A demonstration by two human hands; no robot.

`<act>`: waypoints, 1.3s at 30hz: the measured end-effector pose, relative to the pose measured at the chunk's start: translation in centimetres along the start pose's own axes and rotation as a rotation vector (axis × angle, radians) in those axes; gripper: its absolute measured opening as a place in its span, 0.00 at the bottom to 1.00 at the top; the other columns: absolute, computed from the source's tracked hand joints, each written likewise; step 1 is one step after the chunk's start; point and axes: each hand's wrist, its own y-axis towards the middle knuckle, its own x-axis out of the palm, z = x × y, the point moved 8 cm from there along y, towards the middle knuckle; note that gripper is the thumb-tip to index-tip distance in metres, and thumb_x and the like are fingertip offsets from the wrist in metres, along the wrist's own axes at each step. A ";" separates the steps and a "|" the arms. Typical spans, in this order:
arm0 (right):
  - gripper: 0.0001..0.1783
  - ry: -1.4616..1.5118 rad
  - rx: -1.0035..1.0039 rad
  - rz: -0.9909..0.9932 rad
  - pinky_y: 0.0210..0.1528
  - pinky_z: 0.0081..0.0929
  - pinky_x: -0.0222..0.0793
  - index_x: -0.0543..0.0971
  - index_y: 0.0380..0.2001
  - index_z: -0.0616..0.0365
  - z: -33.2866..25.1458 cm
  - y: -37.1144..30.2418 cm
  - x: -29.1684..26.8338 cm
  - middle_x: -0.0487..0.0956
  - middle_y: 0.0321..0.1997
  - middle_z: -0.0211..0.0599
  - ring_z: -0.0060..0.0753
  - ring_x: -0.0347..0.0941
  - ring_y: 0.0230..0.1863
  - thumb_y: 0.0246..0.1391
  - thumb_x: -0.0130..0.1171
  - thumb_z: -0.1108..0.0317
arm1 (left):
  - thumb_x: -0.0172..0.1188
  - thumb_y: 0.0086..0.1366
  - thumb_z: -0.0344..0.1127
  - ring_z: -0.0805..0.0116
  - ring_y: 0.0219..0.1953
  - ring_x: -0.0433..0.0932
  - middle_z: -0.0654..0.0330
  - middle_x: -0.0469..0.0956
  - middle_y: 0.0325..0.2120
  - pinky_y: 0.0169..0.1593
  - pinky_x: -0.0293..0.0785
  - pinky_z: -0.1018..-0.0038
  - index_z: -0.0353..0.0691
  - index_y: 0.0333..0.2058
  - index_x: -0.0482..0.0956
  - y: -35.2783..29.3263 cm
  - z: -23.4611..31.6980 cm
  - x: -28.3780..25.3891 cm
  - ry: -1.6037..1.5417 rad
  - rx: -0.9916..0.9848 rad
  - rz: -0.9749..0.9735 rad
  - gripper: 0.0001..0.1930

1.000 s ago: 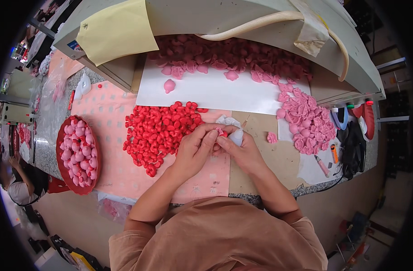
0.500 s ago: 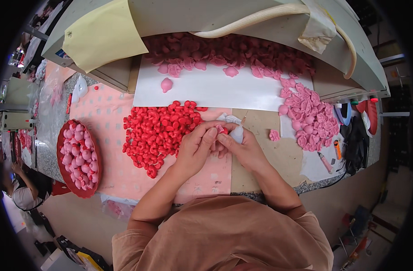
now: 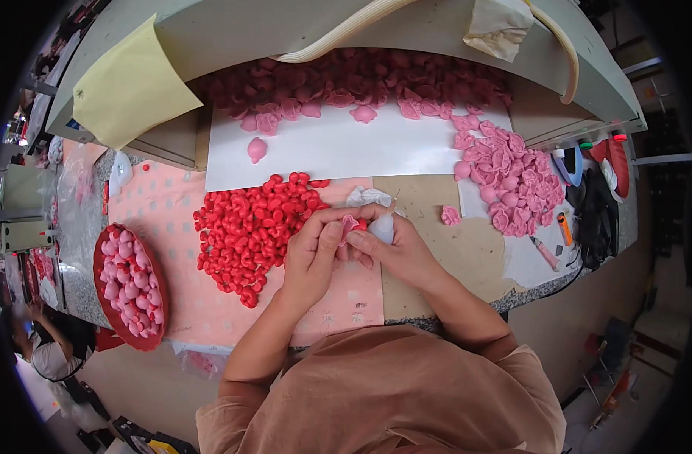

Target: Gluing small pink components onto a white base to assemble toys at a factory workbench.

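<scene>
Pink cup (image 3: 347, 225) has turned (curved, hollow) between hands (image 3: 310, 261).

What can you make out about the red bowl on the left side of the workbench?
The red bowl looks like plastic, with a slightly wavy rim. It is heaped with rounded pink pieces, some showing red parts. It appears to stand open side up, partly on the pink cloth and partly on the speckled counter, left of the red pile. The left hand and right hand are both clear of it. Its base is hidden.
</scene>
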 end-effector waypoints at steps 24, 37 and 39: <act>0.15 0.487 0.242 -0.018 0.23 0.16 0.67 0.72 0.40 0.53 0.7 -0.3 -0.4 0.73 0.31 0.24 0.14 0.70 0.27 0.56 0.55 0.54 | 0.55 0.60 0.30 0.78 0.38 0.68 0.62 0.68 0.38 0.43 0.66 0.81 0.36 0.58 0.62 0.9 1.4 -0.4 0.107 0.320 -0.027 0.26; 0.28 0.247 0.091 0.045 0.21 0.18 0.68 0.70 0.46 0.61 -1.8 -1.0 -0.3 0.73 0.36 0.34 0.22 0.70 0.22 0.63 0.35 0.46 | 0.50 0.66 0.37 0.63 0.53 0.68 0.55 0.68 0.49 0.57 0.70 0.66 0.39 0.52 0.65 1.2 -0.8 -1.5 -1.244 -0.133 0.065 0.18; 0.29 0.278 0.037 -0.036 0.18 0.18 0.63 0.70 0.46 0.62 -1.9 -0.7 -0.3 0.72 0.34 0.34 0.21 0.65 0.16 0.64 0.32 0.47 | 0.50 0.66 0.37 0.63 0.54 0.68 0.55 0.67 0.49 0.58 0.69 0.66 0.39 0.52 0.65 1.0 -0.7 -1.3 -1.377 -0.162 0.036 0.18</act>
